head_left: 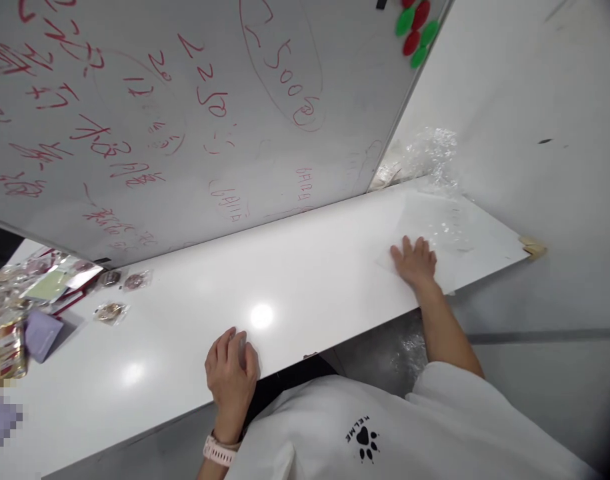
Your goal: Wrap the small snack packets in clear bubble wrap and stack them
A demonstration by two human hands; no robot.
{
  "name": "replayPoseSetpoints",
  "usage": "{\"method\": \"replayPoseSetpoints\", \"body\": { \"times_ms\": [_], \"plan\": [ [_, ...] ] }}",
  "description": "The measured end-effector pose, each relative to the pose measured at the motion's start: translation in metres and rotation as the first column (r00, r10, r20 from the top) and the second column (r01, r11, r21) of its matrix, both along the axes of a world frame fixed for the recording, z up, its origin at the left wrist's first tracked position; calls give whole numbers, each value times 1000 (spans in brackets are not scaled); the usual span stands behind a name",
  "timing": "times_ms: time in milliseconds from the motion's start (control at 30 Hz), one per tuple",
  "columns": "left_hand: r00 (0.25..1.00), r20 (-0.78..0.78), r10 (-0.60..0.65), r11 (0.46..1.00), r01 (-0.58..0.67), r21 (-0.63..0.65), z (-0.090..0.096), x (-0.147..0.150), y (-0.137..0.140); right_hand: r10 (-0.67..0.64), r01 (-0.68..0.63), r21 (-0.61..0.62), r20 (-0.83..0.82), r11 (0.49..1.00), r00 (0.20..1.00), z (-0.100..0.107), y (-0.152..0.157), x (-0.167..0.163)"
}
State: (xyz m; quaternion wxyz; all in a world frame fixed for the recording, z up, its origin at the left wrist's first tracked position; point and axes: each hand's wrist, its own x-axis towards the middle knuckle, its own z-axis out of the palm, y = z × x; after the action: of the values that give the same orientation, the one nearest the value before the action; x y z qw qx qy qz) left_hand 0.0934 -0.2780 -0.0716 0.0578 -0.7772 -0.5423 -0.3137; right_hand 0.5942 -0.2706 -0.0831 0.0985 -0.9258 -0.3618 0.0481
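Observation:
My left hand (229, 370), with a pink watch (219, 451) on its wrist, rests near the front edge of the white table (305, 280). Its fingers are bent and a little apart; a greyish patch shows between thumb and forefinger, and I cannot tell if it is a shadow. Farther right, my right hand (415, 263) lies with spread fingers on a clear plastic bag (435, 223), pressing it against the tabletop. The bag is thin and see-through, so its outline is hard to follow.
A whiteboard (195, 120) with red writing stands along the back edge. Small packaged items (112, 311), a purple pouch (42, 335) and a gold packet (11, 350) lie at the left. Crumpled clear plastic (435, 153) sits at the back right by the wall (545, 87).

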Motion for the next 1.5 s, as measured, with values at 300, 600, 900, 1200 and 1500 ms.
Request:
{"method": "replayPoseSetpoints", "body": {
  "times_ms": [300, 600, 900, 1200, 1500],
  "plan": [
    [979, 202, -14, 985, 47, -164, 9, -2, -4, 687, -647, 244, -142, 722, 713, 7, -16, -236],
    [934, 233, -269, 931, 314, -185, 26, 4, -24, 820, -690, 477, -126, 544, 559, 42, -11, -279],
    [903, 55, -427, 811, 409, -418, 14, -1, -25, 813, -708, 399, -262, 582, 521, 26, -46, -254],
    [984, 20, -175, 871, 164, -462, 21, -67, 2, 776, -509, 588, -434, 629, 457, 28, -32, -291],
    [985, -173, 22, 790, -123, -600, 67, -56, 72, 843, -827, 320, -447, 462, 298, 47, -3, -241]
  ]
}}
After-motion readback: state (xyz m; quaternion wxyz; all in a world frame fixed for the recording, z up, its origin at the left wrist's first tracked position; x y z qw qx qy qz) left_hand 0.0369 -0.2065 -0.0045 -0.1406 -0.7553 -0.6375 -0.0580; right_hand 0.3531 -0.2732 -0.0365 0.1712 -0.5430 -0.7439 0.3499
